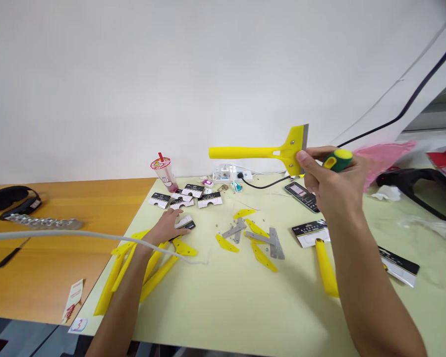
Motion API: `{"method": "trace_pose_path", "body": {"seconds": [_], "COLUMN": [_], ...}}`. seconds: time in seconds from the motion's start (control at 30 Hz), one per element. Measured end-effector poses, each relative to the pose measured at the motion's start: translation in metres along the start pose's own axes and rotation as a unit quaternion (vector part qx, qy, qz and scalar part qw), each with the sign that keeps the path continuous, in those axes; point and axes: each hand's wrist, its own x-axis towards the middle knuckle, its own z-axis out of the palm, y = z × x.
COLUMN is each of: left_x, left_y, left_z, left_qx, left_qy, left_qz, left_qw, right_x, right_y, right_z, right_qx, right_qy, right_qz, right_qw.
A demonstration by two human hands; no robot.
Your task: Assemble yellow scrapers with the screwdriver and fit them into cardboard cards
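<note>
My right hand (330,173) is raised over the table and pinches a yellow scraper (292,144) at its blade end. Its handle points left, and a grey blade shows along the right edge. The same hand also keeps a green and yellow screwdriver (338,159) against the palm. Low on the left, my left hand (167,226) has thumb and fingers apart around a black and white packaging card (186,224); whether they press it cannot be told. Beside this hand lie several yellow scraper handles (159,277). Loose yellow plates (263,258), grey blades (276,243) and small screws lie mid-table.
Several more cards (210,199) lie near a drink cup with a red straw (165,171). A power strip (230,174) stands by the wall. To the right are a phone (303,197), a packaged scraper (325,267) and a pink bag (384,153). A pale cable (96,234) crosses the left foreground.
</note>
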Motion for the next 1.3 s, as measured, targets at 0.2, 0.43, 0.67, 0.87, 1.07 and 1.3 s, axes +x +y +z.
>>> {"method": "trace_pose_path", "body": {"seconds": [0.2, 0.43, 0.67, 0.87, 1.07, 1.3], "left_x": [-0.005, -0.006, 0.007, 0.016, 0.02, 0.012], "left_y": [0.007, 0.061, 0.133, 0.167, 0.171, 0.182], "left_z": [-0.005, -0.032, -0.056, -0.063, -0.061, -0.054], "left_qx": [-0.039, -0.411, -0.595, -0.626, -0.658, -0.64], "left_qy": [0.01, 0.111, 0.141, 0.154, 0.144, 0.227], "left_qz": [0.029, 0.027, 0.073, 0.116, 0.116, 0.149], "left_qw": [0.999, 0.904, 0.788, 0.756, 0.73, 0.719], "right_x": [-0.001, -0.008, -0.017, -0.016, -0.012, -0.023], "right_y": [0.007, 0.006, 0.003, 0.007, 0.006, -0.003], "right_z": [0.005, 0.008, 0.024, 0.022, 0.015, 0.019], "right_qx": [-0.009, 0.02, 0.096, 0.052, 0.007, -0.093], "right_qy": [-0.033, -0.054, -0.112, -0.072, -0.046, -0.012], "right_qz": [0.012, 0.027, 0.099, 0.08, 0.06, -0.043], "right_qw": [0.999, 0.998, 0.984, 0.993, 0.997, 0.995]}}
